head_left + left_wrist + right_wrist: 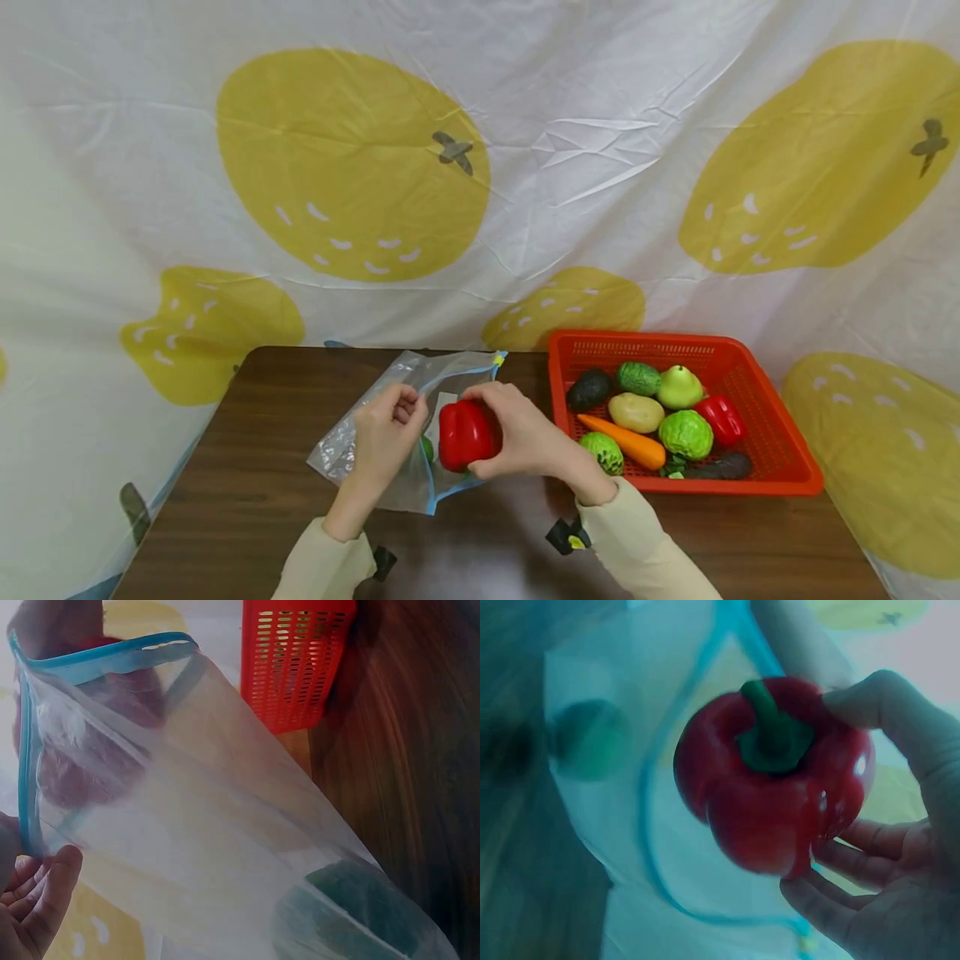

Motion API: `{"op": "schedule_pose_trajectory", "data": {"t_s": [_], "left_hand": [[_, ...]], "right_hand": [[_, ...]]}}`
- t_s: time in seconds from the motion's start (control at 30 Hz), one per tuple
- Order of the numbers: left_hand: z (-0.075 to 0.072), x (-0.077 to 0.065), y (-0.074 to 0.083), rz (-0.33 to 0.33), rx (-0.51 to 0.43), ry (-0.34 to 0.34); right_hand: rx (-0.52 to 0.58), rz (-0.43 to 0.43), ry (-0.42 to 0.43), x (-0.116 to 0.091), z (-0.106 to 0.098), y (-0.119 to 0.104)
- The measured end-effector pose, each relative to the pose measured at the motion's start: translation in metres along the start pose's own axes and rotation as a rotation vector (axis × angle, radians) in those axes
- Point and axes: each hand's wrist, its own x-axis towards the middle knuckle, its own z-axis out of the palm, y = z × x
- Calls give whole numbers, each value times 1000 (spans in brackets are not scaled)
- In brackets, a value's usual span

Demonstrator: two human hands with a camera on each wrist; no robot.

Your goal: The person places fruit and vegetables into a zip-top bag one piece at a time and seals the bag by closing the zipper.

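Note:
My right hand (525,429) grips a red bell pepper (459,435), its green stem showing in the right wrist view. The pepper is at the mouth of a clear zip bag (333,450) with a blue edge; the left wrist view shows it through the film. With thumb and fingers, my left hand (386,429) pinches the bag's rim, spreading the mouth open. Low inside the bag sits a round green item (352,911), its kind blurred by the plastic. The bag slants above the dark wooden table.
A red plastic basket (783,450) stands at the right. It holds a carrot (626,440), a potato (636,412), a pear (680,387), an avocado (589,389), another red pepper (722,419) and several green vegetables. A lemon-print curtain (570,167) hangs behind the table (232,500).

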Motion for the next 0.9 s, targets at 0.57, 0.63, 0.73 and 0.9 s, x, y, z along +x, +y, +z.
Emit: {"op": "schedule_pose_trajectory", "data": {"t_s": [0.57, 0.63, 0.73, 0.9], "left_hand": [[-2, -4, 4, 23, -52, -51], [-2, -4, 5, 22, -58, -54], [-2, -5, 5, 16, -58, -53], [-1, -4, 5, 12, -45, -43]], "right_hand": [[-163, 318, 36, 43, 75, 24], [-169, 326, 42, 45, 79, 28], [-172, 328, 24, 47, 84, 32], [-156, 375, -38, 48, 90, 35]]}}
